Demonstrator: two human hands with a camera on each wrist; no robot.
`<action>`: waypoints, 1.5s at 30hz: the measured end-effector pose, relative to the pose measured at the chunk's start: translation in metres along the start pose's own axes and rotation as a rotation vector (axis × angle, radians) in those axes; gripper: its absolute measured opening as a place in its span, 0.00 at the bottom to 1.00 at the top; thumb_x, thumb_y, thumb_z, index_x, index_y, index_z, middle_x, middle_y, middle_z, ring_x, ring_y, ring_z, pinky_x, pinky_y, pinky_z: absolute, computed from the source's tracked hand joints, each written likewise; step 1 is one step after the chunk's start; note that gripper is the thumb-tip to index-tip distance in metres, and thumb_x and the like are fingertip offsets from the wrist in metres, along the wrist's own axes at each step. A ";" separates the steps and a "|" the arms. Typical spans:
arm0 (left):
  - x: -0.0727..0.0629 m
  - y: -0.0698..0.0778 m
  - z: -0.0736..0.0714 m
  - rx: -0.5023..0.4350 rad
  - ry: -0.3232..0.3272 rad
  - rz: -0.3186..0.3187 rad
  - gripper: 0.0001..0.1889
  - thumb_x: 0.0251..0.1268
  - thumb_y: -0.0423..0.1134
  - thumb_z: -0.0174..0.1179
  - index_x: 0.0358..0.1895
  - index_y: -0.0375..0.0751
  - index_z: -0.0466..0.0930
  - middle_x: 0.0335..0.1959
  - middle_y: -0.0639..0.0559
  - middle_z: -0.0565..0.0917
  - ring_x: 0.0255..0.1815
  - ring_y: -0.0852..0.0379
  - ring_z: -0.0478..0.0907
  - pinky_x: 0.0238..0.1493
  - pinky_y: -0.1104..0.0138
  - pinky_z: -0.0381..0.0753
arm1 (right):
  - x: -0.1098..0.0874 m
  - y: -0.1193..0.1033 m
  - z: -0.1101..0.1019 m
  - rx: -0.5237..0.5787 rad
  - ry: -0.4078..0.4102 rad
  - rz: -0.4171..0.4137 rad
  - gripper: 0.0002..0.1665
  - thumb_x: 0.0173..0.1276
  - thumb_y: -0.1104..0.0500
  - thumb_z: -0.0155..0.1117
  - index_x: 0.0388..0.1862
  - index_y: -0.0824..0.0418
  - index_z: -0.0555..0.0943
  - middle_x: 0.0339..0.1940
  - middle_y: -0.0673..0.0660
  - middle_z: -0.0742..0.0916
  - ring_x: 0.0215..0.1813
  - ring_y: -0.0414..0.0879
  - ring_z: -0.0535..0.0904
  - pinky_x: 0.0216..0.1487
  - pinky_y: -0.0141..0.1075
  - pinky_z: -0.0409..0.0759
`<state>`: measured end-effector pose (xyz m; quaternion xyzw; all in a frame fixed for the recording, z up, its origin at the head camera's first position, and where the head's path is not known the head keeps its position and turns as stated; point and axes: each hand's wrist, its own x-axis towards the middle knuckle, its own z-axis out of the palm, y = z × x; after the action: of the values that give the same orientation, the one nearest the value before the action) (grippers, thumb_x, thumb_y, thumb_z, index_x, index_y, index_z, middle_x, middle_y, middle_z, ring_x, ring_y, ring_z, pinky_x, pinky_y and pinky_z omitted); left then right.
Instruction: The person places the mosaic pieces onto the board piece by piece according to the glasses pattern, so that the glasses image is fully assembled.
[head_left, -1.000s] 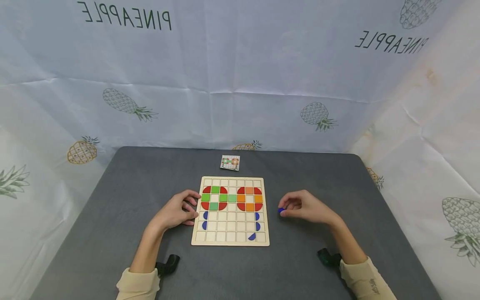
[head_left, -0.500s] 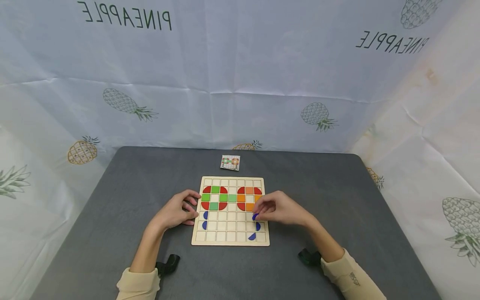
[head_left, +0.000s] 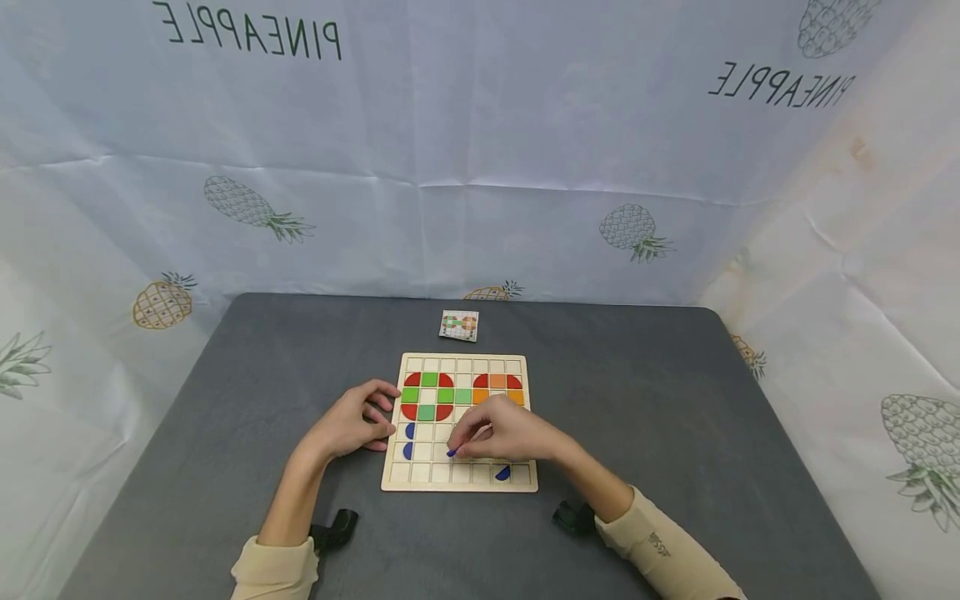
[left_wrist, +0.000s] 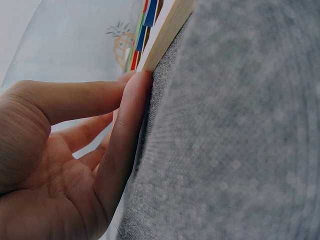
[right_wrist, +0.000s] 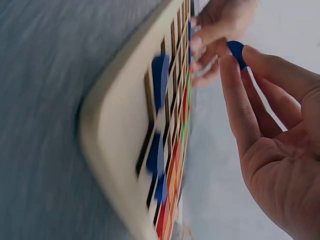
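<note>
My right hand [head_left: 506, 429] pinches a blue half-circle tile [right_wrist: 237, 54] between thumb and fingertips, over the middle of a square wooden grid board [head_left: 442, 483]. My left hand [head_left: 352, 423] rests at the board's left side, with thumb and fingertips touching its edge [left_wrist: 167, 37]. Green squares [head_left: 429, 380] and red quarter-circle tiles form a ring on the board's upper left. Orange squares [head_left: 497, 381] and red corners lie at the upper right, partly hidden by my right hand. Two blue half-circles [head_left: 408, 431] sit near the left edge, and another blue tile [head_left: 503, 472] at the lower right.
A small card [head_left: 459, 325] printed with a coloured pattern lies behind the board. The dark grey table [head_left: 637, 375] has a pineapple-print cloth [head_left: 525, 125] hanging behind and beside it. Black straps with camera mounts [head_left: 573, 518] are at both wrists.
My right hand has moved left from the table beside the board to over its middle, carrying the blue half-circle tile. My left hand has stayed at the board's edge.
</note>
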<state>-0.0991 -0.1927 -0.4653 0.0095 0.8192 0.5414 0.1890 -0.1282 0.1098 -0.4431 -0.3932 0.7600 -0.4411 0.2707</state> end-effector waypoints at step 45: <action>0.001 0.000 -0.003 -0.011 -0.013 0.010 0.28 0.67 0.23 0.69 0.69 0.31 0.74 0.51 0.36 0.75 0.42 0.49 0.80 0.36 0.58 0.95 | 0.036 -0.021 0.038 -0.279 0.012 0.082 0.10 0.69 0.58 0.81 0.35 0.53 0.84 0.27 0.43 0.85 0.29 0.30 0.78 0.34 0.22 0.80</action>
<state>-0.1007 -0.1955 -0.4643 0.0163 0.8149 0.5467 0.1919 -0.1114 0.0555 -0.4445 -0.3930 0.8309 -0.3220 0.2269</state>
